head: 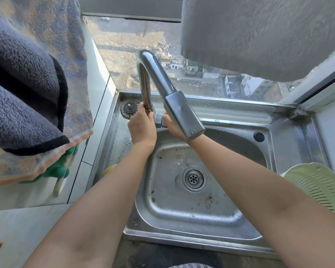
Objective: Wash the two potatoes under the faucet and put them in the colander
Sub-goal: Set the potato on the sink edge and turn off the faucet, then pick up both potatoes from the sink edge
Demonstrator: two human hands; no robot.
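Note:
A tall chrome faucet (155, 74) arches over a steel sink (182, 206); its square spout head hangs over the basin's back edge. My left hand (142, 124) is wrapped around the base of the faucet's upright pipe. My right hand (172, 126) grips the faucet's side handle, partly hidden behind the spout head. No water runs. A pale green colander (317, 186) sits at the sink's right side. No potato is visible; the colander's inside is hidden from here.
Towels hang at the upper left (27, 84) and upper right (259, 35), close to the faucet. A drain plug (129, 108) lies on the sink's back left corner. A window is behind the sink. Something yellow (109, 169) shows beside my left forearm.

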